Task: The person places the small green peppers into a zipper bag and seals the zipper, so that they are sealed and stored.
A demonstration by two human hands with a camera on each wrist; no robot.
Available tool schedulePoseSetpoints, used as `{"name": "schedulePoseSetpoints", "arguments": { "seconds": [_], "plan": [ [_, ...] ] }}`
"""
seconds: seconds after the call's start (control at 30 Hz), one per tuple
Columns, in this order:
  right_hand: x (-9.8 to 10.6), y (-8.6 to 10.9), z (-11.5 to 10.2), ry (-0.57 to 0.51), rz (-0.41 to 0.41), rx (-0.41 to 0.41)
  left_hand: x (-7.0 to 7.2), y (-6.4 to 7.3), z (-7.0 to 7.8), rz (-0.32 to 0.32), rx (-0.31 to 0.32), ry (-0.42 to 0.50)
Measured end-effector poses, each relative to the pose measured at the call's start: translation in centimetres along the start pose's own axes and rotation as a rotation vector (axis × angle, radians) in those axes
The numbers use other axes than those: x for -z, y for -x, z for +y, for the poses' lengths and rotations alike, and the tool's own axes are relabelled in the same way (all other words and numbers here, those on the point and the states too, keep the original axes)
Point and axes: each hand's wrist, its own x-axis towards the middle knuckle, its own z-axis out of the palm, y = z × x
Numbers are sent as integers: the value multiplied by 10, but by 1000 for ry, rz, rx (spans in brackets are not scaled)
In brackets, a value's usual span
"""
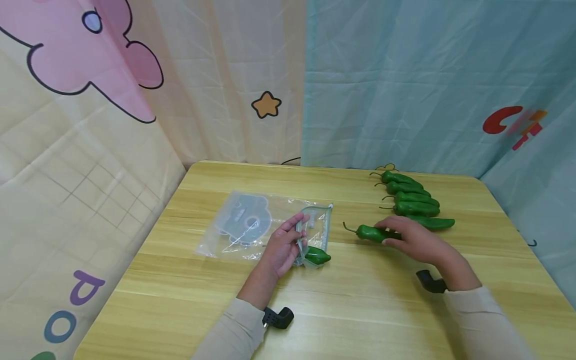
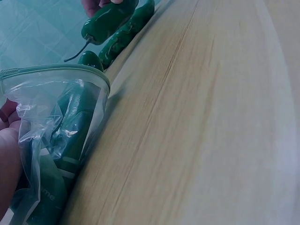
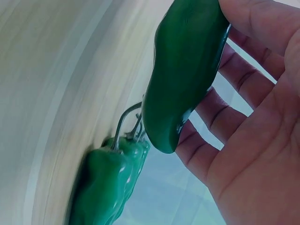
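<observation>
A clear zip bag [image 1: 288,200] with a grey printed shape lies on the table, its mouth facing right. My left hand [image 1: 280,250] grips the bag's edge near the mouth, holding it partly spread. Inside the bag is a green pepper [image 1: 317,256], its tip at the mouth; the left wrist view shows this pepper [image 2: 77,112] through the plastic. To the right, my right hand [image 1: 416,241] holds another green pepper [image 1: 370,233] between thumb and fingers, its stem pointing left toward the bag. In the right wrist view that held pepper [image 3: 187,70] appears raised off the table.
Several green peppers [image 1: 411,196] lie in a row at the back right of the wooden table [image 1: 360,310], stems to the left. One more pepper [image 1: 434,222] lies just behind my right hand. Printed curtains [image 1: 234,75] hang behind the table and along its sides.
</observation>
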Motion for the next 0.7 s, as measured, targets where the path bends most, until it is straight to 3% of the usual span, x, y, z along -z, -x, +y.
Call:
{"name": "schedulePoseSetpoints", "arguments": {
  "seconds": [0.5, 0.7],
  "plan": [
    [-5, -18, -18, -16, -27, 41, 0, 0, 1, -1, 4, -19],
    [-11, -29, -24, -2, -73, 50, 0, 1, 1, -5, 8, -17]
  ]
}}
